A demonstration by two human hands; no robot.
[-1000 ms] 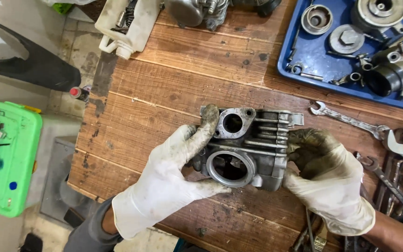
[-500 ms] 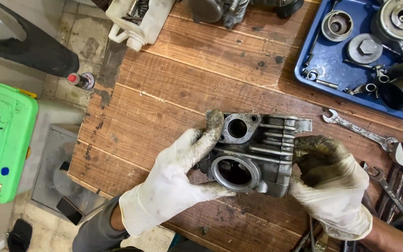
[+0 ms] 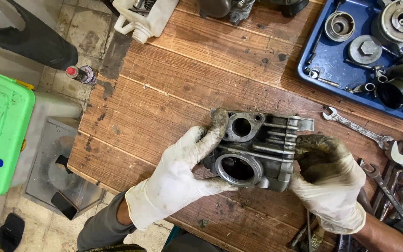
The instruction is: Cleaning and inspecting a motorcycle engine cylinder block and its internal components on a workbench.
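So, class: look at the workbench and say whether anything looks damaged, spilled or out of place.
Nothing stands out. Both gloved hands, left and right, grip the grimy finned engine cylinder head; the gloves are oil-stained.

We see the bench in soft, even daylight — bright enough, with no harsh glare. The light seems to fall from above and slightly left, since the metal engine part (image 3: 257,147) throws a short, diffuse shadow to the right, onto the palm of the right hand (image 3: 327,184). The left hand (image 3: 178,179) reads pale, nearly washed out on its glove back. The wooden table (image 3: 173,88) is sharp, grain clear. Metal parts in the blue tray (image 3: 313,60) carry dull highlights only. Towards the corners — the green box (image 3: 1,140) especially — lines bow a little from the wide lens.
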